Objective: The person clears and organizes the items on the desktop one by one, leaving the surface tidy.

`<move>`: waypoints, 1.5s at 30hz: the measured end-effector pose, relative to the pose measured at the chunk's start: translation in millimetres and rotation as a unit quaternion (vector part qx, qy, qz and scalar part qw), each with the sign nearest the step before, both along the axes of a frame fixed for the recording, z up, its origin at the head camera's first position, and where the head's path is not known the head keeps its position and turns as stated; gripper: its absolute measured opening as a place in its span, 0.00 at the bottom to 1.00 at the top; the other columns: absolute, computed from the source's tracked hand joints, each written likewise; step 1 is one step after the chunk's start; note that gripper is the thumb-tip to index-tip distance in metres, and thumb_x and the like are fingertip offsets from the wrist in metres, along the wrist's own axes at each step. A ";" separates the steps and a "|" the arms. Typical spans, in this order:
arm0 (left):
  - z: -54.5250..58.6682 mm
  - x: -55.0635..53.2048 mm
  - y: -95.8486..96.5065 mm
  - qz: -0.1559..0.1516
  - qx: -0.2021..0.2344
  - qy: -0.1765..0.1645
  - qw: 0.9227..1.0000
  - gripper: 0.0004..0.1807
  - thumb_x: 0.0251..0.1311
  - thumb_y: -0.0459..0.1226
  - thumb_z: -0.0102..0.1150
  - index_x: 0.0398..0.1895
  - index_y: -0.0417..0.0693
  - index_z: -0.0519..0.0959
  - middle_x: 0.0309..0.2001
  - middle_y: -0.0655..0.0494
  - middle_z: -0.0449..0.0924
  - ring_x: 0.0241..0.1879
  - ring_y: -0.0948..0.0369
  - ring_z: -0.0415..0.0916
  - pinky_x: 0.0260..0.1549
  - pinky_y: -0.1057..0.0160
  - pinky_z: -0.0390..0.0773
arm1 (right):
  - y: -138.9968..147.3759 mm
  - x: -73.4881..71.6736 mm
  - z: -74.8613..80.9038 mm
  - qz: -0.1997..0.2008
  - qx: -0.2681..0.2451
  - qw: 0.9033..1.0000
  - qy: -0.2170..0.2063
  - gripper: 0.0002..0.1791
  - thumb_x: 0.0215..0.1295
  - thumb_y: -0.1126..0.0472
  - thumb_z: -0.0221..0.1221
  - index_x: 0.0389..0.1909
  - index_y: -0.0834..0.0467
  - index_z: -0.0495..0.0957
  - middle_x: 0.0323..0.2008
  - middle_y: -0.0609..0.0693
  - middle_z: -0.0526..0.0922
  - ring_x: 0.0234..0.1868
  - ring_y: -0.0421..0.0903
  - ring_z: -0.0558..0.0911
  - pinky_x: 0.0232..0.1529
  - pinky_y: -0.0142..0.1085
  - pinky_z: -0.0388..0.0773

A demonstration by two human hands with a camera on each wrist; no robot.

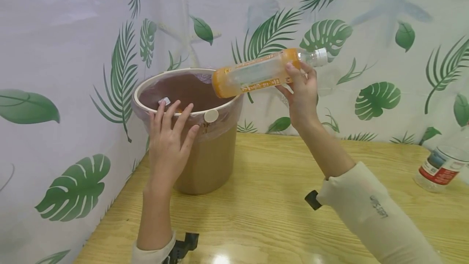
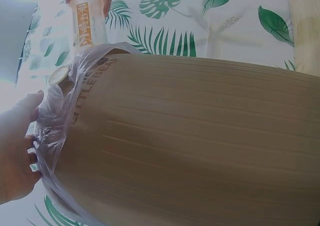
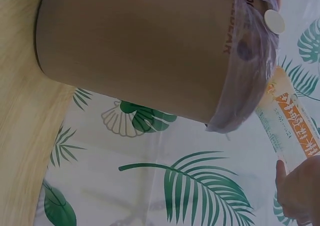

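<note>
My right hand (image 1: 303, 97) grips an orange-labelled plastic bottle (image 1: 256, 73) near its white-capped neck. The bottle lies almost level, its base over the right rim of a brown trash can (image 1: 209, 154). A thin plastic bag (image 1: 231, 113) lines the can and folds over its cream rim. At the front of that rim rests my left hand (image 1: 168, 141), fingers spread and fairly straight. In the left wrist view, its fingertips (image 2: 34, 158) touch the bag at the rim. Inside the can a small white cap (image 1: 164, 101) shows; the rest of the contents is hidden.
A clear bottle (image 1: 441, 166) with a red and white label stands at the right of the wooden table (image 1: 278, 199). Leaf-patterned sheeting (image 1: 388, 64) covers the walls behind and to the left, close to the can.
</note>
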State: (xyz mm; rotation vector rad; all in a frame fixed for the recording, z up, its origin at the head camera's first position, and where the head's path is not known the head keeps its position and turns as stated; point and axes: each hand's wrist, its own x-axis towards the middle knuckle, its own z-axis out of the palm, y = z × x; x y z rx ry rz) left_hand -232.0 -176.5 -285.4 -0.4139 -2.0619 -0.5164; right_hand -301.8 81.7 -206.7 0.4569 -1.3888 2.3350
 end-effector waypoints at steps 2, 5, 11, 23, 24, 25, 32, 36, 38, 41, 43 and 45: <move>-0.1 0.3 -0.2 0.001 0.000 -0.001 1.000 0.30 0.68 0.57 0.32 0.61 0.50 0.69 0.63 0.46 0.61 0.68 0.49 0.44 0.65 0.51 0.35 | -4.4 -2.0 -1.6 0.002 0.008 1.000 -0.001 0.27 0.61 0.59 0.56 0.57 0.58 0.56 0.52 0.55 0.70 0.48 0.48 0.73 0.51 0.39 0.73; -0.4 0.9 -0.4 0.002 0.000 -0.003 1.000 0.30 0.67 0.57 0.32 0.61 0.50 0.69 0.63 0.45 0.61 0.68 0.50 0.43 0.65 0.51 0.35 | -11.2 -4.6 -3.3 0.001 0.021 1.000 -0.002 0.26 0.61 0.59 0.56 0.57 0.58 0.57 0.52 0.55 0.70 0.47 0.46 0.73 0.50 0.39 0.73; 0.1 0.8 -0.1 0.001 -0.004 -0.007 1.000 0.29 0.68 0.56 0.33 0.62 0.51 0.69 0.63 0.46 0.61 0.68 0.50 0.43 0.65 0.51 0.35 | -21.7 -10.9 -4.5 -0.004 0.022 1.000 -0.001 0.25 0.61 0.62 0.56 0.56 0.59 0.58 0.52 0.57 0.69 0.48 0.47 0.72 0.50 0.40 0.74; 0.5 0.3 -0.6 0.000 0.000 -0.005 1.000 0.29 0.68 0.56 0.34 0.61 0.49 0.69 0.63 0.46 0.61 0.68 0.51 0.42 0.65 0.51 0.34 | -36.2 -16.1 -4.0 0.008 0.069 0.998 0.001 0.28 0.61 0.63 0.57 0.58 0.62 0.56 0.57 0.59 0.67 0.53 0.51 0.72 0.51 0.40 0.73; 0.4 0.4 -0.7 0.000 -0.001 -0.006 1.000 0.29 0.68 0.56 0.34 0.61 0.49 0.69 0.63 0.46 0.61 0.68 0.51 0.42 0.65 0.51 0.34 | -37.2 -15.9 -4.0 0.010 0.075 0.997 0.000 0.28 0.61 0.63 0.57 0.58 0.62 0.56 0.57 0.59 0.67 0.53 0.52 0.72 0.52 0.40 0.73; 0.4 0.5 -0.7 0.000 -0.002 -0.007 1.000 0.29 0.68 0.56 0.34 0.62 0.49 0.69 0.63 0.46 0.60 0.68 0.51 0.42 0.65 0.51 0.34 | -38.0 -16.3 -4.3 0.012 0.079 0.997 -0.001 0.28 0.61 0.63 0.58 0.57 0.62 0.56 0.56 0.60 0.66 0.53 0.52 0.72 0.52 0.40 0.73; 0.6 1.0 -0.2 0.000 -0.006 -0.011 1.000 0.29 0.68 0.56 0.33 0.62 0.50 0.68 0.63 0.46 0.60 0.68 0.50 0.42 0.65 0.51 0.34 | -43.7 -16.3 -5.2 0.014 0.143 0.990 -0.004 0.29 0.60 0.65 0.59 0.57 0.61 0.55 0.56 0.59 0.67 0.55 0.51 0.71 0.52 0.38 0.72; 0.9 0.7 0.1 0.000 -0.006 -0.007 1.000 0.30 0.67 0.57 0.32 0.62 0.50 0.68 0.63 0.46 0.60 0.68 0.49 0.42 0.65 0.51 0.34 | -47.0 -16.9 -4.7 0.006 0.181 0.983 -0.003 0.31 0.58 0.64 0.61 0.59 0.60 0.56 0.55 0.57 0.67 0.54 0.50 0.72 0.52 0.37 0.72; 1.1 0.6 0.2 -0.001 -0.005 -0.004 1.000 0.30 0.67 0.57 0.32 0.62 0.49 0.68 0.63 0.46 0.60 0.68 0.49 0.43 0.65 0.51 0.34 | -48.4 -17.0 -4.6 0.003 0.193 0.981 -0.003 0.32 0.57 0.64 0.62 0.60 0.59 0.57 0.55 0.56 0.67 0.54 0.50 0.72 0.52 0.36 0.72; 1.1 0.8 0.3 -0.001 -0.005 -0.005 1.000 0.30 0.67 0.57 0.32 0.62 0.49 0.68 0.63 0.46 0.60 0.67 0.48 0.43 0.65 0.51 0.34 | -50.5 -16.4 -4.9 0.004 0.200 0.980 -0.006 0.33 0.57 0.64 0.62 0.60 0.58 0.57 0.56 0.56 0.67 0.53 0.50 0.72 0.52 0.36 0.72; 0.7 1.2 0.2 -0.001 -0.005 -0.007 1.000 0.30 0.67 0.57 0.32 0.62 0.50 0.68 0.63 0.46 0.60 0.68 0.49 0.43 0.65 0.51 0.34 | -51.8 -15.7 -5.4 0.005 0.203 0.979 -0.005 0.32 0.57 0.65 0.62 0.60 0.59 0.57 0.56 0.56 0.67 0.53 0.50 0.73 0.52 0.36 0.72; 0.2 1.5 0.1 0.000 -0.005 -0.008 1.000 0.30 0.67 0.57 0.32 0.62 0.50 0.68 0.63 0.46 0.60 0.68 0.49 0.43 0.65 0.51 0.34 | -52.9 -14.7 -6.1 0.006 0.210 0.978 -0.003 0.32 0.57 0.65 0.62 0.60 0.59 0.57 0.56 0.56 0.67 0.52 0.50 0.73 0.51 0.36 0.72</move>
